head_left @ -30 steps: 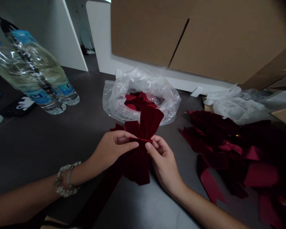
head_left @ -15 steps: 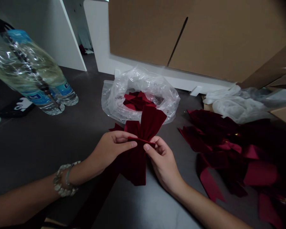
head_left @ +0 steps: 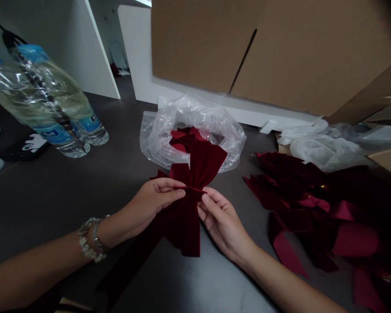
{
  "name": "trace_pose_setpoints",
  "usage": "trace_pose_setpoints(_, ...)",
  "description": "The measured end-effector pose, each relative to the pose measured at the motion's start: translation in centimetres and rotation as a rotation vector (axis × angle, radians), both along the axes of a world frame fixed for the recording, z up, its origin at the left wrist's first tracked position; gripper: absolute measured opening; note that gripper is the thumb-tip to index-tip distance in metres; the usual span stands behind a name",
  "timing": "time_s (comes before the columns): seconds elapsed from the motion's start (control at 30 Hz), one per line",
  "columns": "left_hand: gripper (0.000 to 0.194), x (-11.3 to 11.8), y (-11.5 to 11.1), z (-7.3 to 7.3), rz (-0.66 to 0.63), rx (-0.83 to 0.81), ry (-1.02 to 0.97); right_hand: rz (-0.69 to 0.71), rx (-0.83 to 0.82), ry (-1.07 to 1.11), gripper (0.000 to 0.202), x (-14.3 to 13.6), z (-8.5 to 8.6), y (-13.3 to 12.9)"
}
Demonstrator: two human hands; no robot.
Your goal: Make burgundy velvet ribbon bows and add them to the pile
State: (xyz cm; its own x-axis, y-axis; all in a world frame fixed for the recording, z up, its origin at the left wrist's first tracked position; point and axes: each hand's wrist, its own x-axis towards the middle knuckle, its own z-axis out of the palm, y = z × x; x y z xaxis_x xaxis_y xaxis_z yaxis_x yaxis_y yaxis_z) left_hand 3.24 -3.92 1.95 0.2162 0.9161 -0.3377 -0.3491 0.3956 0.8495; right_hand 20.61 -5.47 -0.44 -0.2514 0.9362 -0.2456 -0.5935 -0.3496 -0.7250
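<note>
A dark red velvet bow (head_left: 185, 226) is held up over the grey table, its loops spread above and below a narrow band across its middle. My left hand (head_left: 158, 198) pinches the band's left end between thumb and fingers. At the band's right end, my right hand (head_left: 220, 217) has thumb and forefinger closed on it. A long ribbon tail hangs toward the lower left. Just behind the bow, an open clear plastic bag (head_left: 153, 134) contains red velvet pieces (head_left: 180, 141).
Several red velvet bows (head_left: 299, 200) lie piled on the right. Two bottles (head_left: 65, 104) stand at the left beside a black object (head_left: 22, 148). Cardboard (head_left: 208, 48) and a white panel (head_left: 135, 56) rise at the back; crumpled plastic (head_left: 326, 145) sits back right.
The fingers of my right hand have shifted slightly at the band's end, with more fingers showing beneath the thumb. The band has moved a little left.
</note>
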Motion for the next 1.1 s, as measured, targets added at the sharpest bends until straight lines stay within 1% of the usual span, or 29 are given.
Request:
trace_pose_setpoints(0.17, 0.021, -0.02, -0.04, -0.10, 0.004, 0.027, 0.037, -0.017, 0.019, -0.036, 0.021, -0.07, -0.16, 0.12)
trace_pose_setpoints(0.27, 0.022, -0.07, -0.02, -0.11, 0.017, 0.047, 0.051, -0.037, 0.111, -0.079, 0.018, 0.08, 0.04, 0.25)
trace_pose_setpoints(0.4, 0.021, -0.14, 0.05, -0.18, 0.011, 0.054, 0.015, -0.071, 0.263, -0.228, 0.017, 0.61, 0.05, 0.39)
trace_pose_setpoints(0.5, 0.022, -0.18, 0.11, -0.32, 0.002, 0.053, 0.021, -0.072, 0.312, -0.303, 0.018, 0.85, -0.09, 0.33)
trace_pose_setpoints(0.77, 0.024, -0.28, 0.22, -0.33, -0.011, 0.062, 0.086, -0.086, 0.369, -0.373, 0.019, 0.80, 0.04, 0.14)
trace_pose_setpoints(0.87, 0.023, -0.28, 0.16, -0.36, -0.010, 0.089, 0.115, -0.082, 0.383, -0.372, 0.018, 0.80, 0.04, 0.19)
trace_pose_setpoints(1.0, 0.021, -0.27, 0.03, -0.36, -0.035, 0.140, 0.106, -0.091, 0.381, -0.385, 0.016, 0.76, 0.07, 0.19)
trace_pose_setpoints(1.1, 0.020, -0.24, -0.06, -0.29, -0.050, 0.145, 0.102, -0.097, 0.378, -0.402, 0.014, 0.70, 0.11, 0.23)
